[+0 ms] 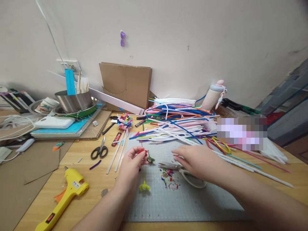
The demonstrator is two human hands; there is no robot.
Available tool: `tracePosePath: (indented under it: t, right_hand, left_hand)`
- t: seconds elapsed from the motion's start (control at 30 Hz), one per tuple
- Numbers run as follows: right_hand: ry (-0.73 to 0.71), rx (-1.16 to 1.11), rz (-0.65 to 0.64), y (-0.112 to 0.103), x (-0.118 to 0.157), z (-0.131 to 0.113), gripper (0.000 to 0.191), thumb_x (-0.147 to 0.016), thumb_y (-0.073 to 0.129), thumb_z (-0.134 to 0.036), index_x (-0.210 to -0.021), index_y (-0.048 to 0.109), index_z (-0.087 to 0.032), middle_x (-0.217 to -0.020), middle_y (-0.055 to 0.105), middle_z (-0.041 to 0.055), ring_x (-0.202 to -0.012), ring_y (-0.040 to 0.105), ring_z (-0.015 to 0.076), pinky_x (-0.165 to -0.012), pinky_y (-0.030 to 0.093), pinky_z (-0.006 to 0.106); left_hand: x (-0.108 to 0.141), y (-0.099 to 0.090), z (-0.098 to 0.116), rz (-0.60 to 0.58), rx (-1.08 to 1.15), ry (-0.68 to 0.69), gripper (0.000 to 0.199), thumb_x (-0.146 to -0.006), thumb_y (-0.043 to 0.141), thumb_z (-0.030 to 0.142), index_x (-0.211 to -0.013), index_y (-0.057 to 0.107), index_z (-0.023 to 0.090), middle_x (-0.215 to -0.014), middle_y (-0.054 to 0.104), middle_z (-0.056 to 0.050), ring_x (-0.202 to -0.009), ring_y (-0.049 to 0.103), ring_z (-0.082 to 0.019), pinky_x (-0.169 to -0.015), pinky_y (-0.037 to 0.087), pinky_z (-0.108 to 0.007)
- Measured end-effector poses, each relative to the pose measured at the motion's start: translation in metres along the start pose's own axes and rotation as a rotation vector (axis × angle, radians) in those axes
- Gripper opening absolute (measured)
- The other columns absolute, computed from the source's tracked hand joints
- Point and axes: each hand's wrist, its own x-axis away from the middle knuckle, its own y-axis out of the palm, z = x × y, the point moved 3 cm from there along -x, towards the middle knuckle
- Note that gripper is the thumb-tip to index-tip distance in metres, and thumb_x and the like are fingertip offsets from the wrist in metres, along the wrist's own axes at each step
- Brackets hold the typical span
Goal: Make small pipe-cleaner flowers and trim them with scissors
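My left hand (134, 160) pinches a small red fuzzy piece (143, 152) above the grey cutting mat (168, 208). Close by its fingertips is a dark green fuzzy piece (150, 158); a yellow one (144, 186) lies lower on the mat. My right hand (190, 158) hovers over the mat with its fingers bent, and whether anything small is between them is too blurred to tell. Below it lie grey-handled scissors (193, 179), beside a scatter of coloured clippings (169, 179).
A heap of pipe cleaners (175, 123) spreads behind the mat. Black scissors (99, 151) and a yellow glue gun (72, 187) lie to the left. Cardboard (126, 85) leans on the wall; a steel pot (73, 102) stands at back left, a bottle (211, 98) at back right.
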Motion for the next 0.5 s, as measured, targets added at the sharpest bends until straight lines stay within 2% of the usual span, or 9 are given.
tracePosePath:
  t: [0.07,0.13,0.2,0.3,0.4,0.5]
  right_hand:
    - [-0.142,-0.128,0.137,-0.018,-0.029,-0.016,0.038,-0.089,0.038,-0.032,-0.126,0.05,-0.031,-0.118,0.062,0.0011,-0.101,0.058,0.0199,-0.08,0.043,0.03]
    - [-0.166,-0.151,0.19,-0.026,-0.067,-0.031,0.045,-0.09,0.036,-0.03,-0.134,0.038,-0.036,-0.123,0.059,-0.0011,-0.102,0.058,0.0188,-0.079,0.043,0.029]
    - [-0.136,-0.088,0.115,-0.02,-0.107,-0.047,0.05,-0.09,0.036,-0.027,-0.138,0.03,-0.039,-0.124,0.058,0.0,-0.104,0.058,0.0202,-0.078,0.043,0.029]
    - [-0.104,-0.056,0.062,-0.004,-0.153,-0.067,0.066,-0.083,0.044,-0.021,-0.142,0.019,-0.037,-0.112,0.065,0.005,-0.092,0.063,0.0226,-0.07,0.044,0.029]
    - [-0.092,-0.044,0.048,0.011,-0.175,-0.079,0.077,-0.08,0.046,-0.02,-0.144,0.005,-0.034,-0.107,0.066,0.0072,-0.088,0.064,0.0239,-0.066,0.044,0.029]
    - [-0.101,-0.041,0.046,0.021,-0.179,-0.083,0.077,-0.081,0.044,-0.023,-0.144,0.001,-0.031,-0.107,0.066,0.0084,-0.087,0.064,0.0253,-0.065,0.044,0.031]
  left_hand:
    - [-0.001,-0.004,0.001,0.081,0.06,0.033,0.027,-0.061,0.072,0.023,-0.08,0.055,0.015,-0.067,0.059,0.001,-0.055,0.054,-0.008,-0.054,0.045,-0.021]
    - [-0.002,-0.007,0.002,0.135,0.135,0.051,0.026,-0.061,0.07,0.022,-0.08,0.053,0.017,-0.067,0.059,0.003,-0.051,0.053,-0.007,-0.052,0.043,-0.02]
    - [-0.002,-0.009,0.003,0.171,0.185,0.054,0.025,-0.063,0.068,0.021,-0.081,0.051,0.017,-0.066,0.058,0.003,-0.05,0.053,-0.008,-0.051,0.042,-0.021]
    - [-0.003,-0.012,0.006,0.214,0.215,0.061,0.021,-0.064,0.065,0.018,-0.08,0.051,0.018,-0.064,0.057,0.004,-0.05,0.054,-0.008,-0.052,0.042,-0.021]
    - [-0.002,-0.012,0.008,0.221,0.233,0.07,0.02,-0.065,0.065,0.017,-0.08,0.051,0.017,-0.064,0.058,0.004,-0.049,0.053,-0.008,-0.052,0.042,-0.021]
    - [-0.001,-0.012,0.008,0.202,0.233,0.06,0.019,-0.066,0.064,0.018,-0.08,0.051,0.017,-0.064,0.058,0.004,-0.051,0.053,-0.008,-0.053,0.042,-0.021]
